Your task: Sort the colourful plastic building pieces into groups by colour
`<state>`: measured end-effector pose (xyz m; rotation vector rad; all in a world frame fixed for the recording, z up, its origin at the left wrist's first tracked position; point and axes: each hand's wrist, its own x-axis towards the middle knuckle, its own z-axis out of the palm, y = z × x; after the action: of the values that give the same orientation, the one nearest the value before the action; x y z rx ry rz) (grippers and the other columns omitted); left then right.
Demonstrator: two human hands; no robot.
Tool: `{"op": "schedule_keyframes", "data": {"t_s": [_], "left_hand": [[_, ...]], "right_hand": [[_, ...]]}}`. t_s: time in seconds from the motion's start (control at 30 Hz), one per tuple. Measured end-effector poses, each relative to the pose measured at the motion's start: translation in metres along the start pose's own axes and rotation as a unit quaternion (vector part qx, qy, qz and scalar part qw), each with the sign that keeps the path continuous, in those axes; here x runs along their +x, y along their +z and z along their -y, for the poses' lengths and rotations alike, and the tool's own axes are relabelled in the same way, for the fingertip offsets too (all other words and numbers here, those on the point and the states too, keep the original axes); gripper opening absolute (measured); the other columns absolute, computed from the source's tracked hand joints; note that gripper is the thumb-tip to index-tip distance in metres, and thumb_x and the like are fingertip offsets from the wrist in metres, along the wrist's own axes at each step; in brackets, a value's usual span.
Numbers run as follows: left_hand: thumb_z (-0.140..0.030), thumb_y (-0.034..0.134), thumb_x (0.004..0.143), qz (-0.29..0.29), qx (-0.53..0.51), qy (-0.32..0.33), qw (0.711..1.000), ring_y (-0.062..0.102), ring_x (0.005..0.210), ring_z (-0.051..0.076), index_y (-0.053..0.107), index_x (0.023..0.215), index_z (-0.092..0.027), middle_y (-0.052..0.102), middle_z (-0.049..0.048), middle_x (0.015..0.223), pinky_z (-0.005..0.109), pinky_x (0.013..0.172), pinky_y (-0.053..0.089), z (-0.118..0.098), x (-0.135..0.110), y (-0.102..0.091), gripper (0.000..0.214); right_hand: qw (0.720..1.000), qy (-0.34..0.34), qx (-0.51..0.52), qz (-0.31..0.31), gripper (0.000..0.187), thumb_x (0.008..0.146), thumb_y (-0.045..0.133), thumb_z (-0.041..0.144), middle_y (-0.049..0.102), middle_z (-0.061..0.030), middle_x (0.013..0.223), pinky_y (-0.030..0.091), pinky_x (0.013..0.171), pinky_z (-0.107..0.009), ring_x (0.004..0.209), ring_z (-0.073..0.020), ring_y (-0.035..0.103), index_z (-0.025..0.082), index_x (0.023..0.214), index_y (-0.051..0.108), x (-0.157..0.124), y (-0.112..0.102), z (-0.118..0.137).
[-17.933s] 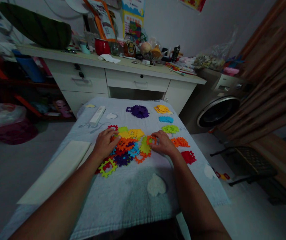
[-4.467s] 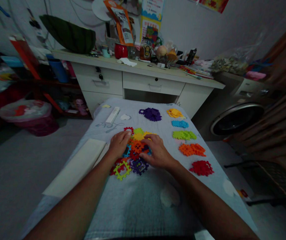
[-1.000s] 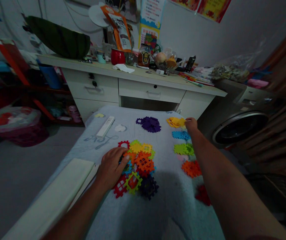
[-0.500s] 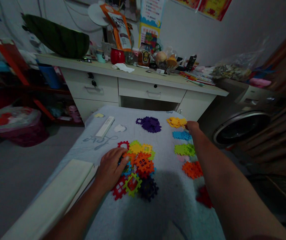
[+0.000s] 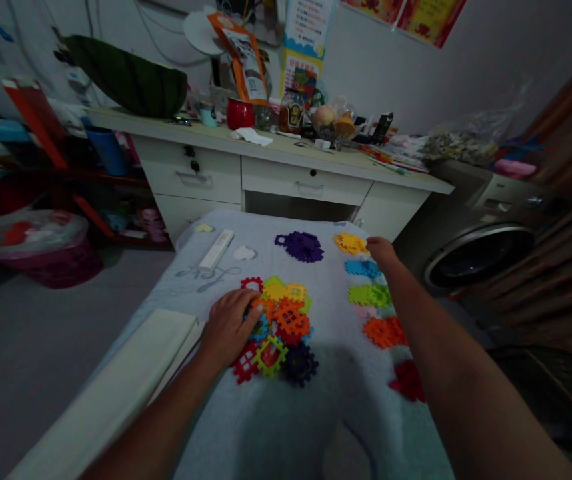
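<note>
My left hand (image 5: 231, 323) rests at the left edge of a mixed pile of notched plastic building pieces (image 5: 286, 320), its thumb apart from the fingers and its fingertips over the pieces. Orange, yellow, red, green, blue and dark purple pieces overlap in that pile. At the far right, my right hand (image 5: 381, 248) is closed, with its fingertips beside a pile of yellow pieces (image 5: 351, 243). Whether anything is between those fingers is hidden. Toward me from the yellow run blue (image 5: 362, 268), green (image 5: 369, 295), orange (image 5: 385, 332) and red pieces (image 5: 409, 380). Purple pieces (image 5: 303, 247) form a pile at the far middle.
A cloth (image 5: 346, 427) covers the table. A white narrow box (image 5: 217, 249) lies at its far left, and a long pale board (image 5: 116, 387) lines the left edge. Beyond stands a cluttered white desk (image 5: 286, 177), with a washing machine (image 5: 481, 247) to the right.
The view has shifted slightly, and more of the red pieces shows beside my right arm. My right hand stays by the yellow pieces, and my left stays on the mixed pile.
</note>
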<state>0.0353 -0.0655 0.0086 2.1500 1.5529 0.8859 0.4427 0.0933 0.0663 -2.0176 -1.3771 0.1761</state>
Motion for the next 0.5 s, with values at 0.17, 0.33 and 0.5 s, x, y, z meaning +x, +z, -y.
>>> {"op": "schedule_keyframes", "data": {"t_s": [0.17,0.33,0.5], "left_hand": [[-0.047,0.037,0.096,0.001,0.003,0.014,1.000,0.054,0.119,0.026,0.060,0.116,-0.026,0.065,0.0062,0.123,0.047,0.104,0.038,0.003,0.000,0.003,0.038],[-0.046,0.038,0.096,-0.003,0.006,0.013,1.000,0.055,0.117,0.025,0.061,0.114,-0.025,0.065,0.0060,0.122,0.046,0.103,0.039,0.002,0.000,0.002,0.037],[-0.046,0.036,0.095,0.000,0.008,0.015,1.000,0.056,0.116,0.026,0.061,0.113,-0.025,0.066,0.0064,0.120,0.046,0.101,0.040,0.000,0.000,0.000,0.037]], "right_hand": [[0.982,-0.057,0.127,0.130,0.021,0.073,0.062,0.017,0.071,-0.0038,0.084,0.050,0.069,-0.028,0.072,-0.0132,0.063,0.014,0.092,0.070,-0.042,0.015,0.040],[0.903,-0.226,0.053,0.361,0.017,0.073,0.065,0.017,0.069,0.0002,0.077,0.049,0.069,-0.026,0.071,-0.0147,0.062,0.018,0.089,0.071,-0.103,0.022,0.084],[0.858,-0.330,-0.077,0.387,0.047,0.068,0.055,-0.002,0.069,-0.0043,0.103,0.047,0.083,-0.028,0.091,-0.0174,0.063,0.022,0.105,0.072,-0.139,0.035,0.095]]}}
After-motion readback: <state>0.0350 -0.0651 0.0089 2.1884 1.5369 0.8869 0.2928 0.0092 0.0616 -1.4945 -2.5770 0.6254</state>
